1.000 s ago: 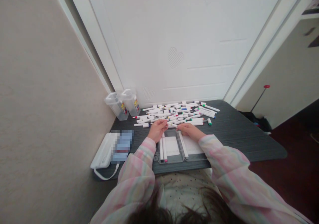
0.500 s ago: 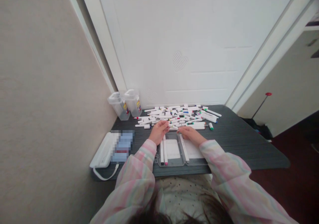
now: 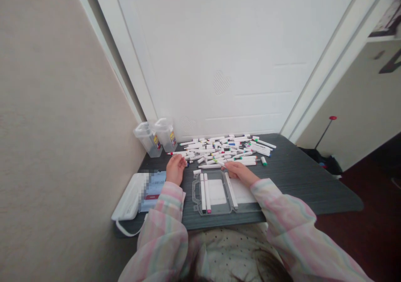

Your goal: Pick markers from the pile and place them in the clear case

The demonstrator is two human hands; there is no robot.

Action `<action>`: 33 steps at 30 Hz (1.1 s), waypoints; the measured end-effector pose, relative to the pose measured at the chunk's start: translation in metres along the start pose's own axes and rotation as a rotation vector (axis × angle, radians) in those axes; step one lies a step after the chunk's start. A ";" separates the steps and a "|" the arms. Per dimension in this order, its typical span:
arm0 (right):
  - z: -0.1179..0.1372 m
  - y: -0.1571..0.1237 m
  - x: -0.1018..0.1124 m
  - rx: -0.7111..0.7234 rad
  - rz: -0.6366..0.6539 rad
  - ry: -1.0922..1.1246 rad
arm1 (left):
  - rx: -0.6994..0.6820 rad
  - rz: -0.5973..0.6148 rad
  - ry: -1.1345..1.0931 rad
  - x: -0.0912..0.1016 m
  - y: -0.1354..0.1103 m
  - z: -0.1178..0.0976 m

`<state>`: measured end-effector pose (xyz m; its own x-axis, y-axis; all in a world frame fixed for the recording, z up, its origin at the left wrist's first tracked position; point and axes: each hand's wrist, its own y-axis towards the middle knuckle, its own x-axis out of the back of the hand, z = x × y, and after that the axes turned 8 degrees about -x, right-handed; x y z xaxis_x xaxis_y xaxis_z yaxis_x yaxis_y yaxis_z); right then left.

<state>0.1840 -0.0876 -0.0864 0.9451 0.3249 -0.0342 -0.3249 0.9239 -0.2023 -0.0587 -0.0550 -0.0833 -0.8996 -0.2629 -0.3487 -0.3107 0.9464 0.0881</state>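
Note:
A marker [image 3: 219,162] with a yellow-green end is pinched in my right hand [image 3: 240,171], above the front edge of a pile of white markers [image 3: 230,147]. My left hand [image 3: 175,169] is at the pile's left end, its fingers loosely curled and apart, with nothing visible in them. Below the hands lies an opened clear plastic case [image 3: 219,210]. Two capped markers [image 3: 206,193] lie along its left side, one with a dark end and one with a pink end. Another marker [image 3: 232,191] with a grey end lies near its middle hinge.
Two clear plastic containers [image 3: 150,142] stand at the back left of the dark table [image 3: 300,177]. A white device [image 3: 130,198] with a strap and a blue item [image 3: 156,190] lie at the left. A loose green cap [image 3: 263,161] lies right of the pile. A white door rises behind.
My left hand has parted from the right and moved left, away from the marker. My right hand stays in about the same place with the marker. The view has shifted slightly.

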 end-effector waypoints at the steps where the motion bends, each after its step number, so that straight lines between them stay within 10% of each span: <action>1: 0.000 0.000 -0.001 0.002 0.004 0.013 | -0.011 0.010 0.065 0.002 -0.001 0.003; 7: 0.018 -0.006 0.007 0.150 -0.075 0.200 | -0.147 0.099 0.387 0.000 -0.010 0.010; 17: 0.014 -0.007 0.087 0.306 -0.483 0.559 | -0.330 0.248 0.730 -0.001 -0.014 0.015; 33: -0.002 -0.001 0.089 0.264 -0.482 0.627 | -0.576 0.344 1.106 -0.003 -0.017 0.017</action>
<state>0.2682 -0.0602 -0.0911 0.8007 -0.2195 -0.5573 0.1970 0.9752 -0.1010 -0.0459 -0.0667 -0.0993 -0.6484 -0.2998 0.6998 0.1483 0.8518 0.5024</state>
